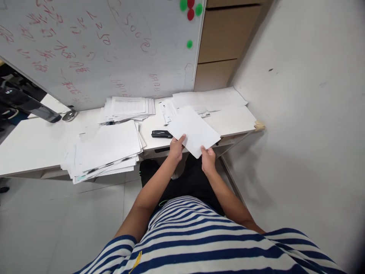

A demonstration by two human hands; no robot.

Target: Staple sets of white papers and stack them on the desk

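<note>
Left grip (176, 149) and right grip (208, 159) pinched white paper (195, 129) on either side of its near corner, and it stretched forward from them over the tabletop (230, 118). A black stapler (161, 134) lay just beyond the left grip, with a loose paper stack (110, 146) farther left.

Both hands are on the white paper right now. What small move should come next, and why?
Probably free the left hand and reach for the black stapler, letting the right hand support the paper. Both hands grip the paper's near side, and the stapler lies on the desk close to the left hand.
</note>
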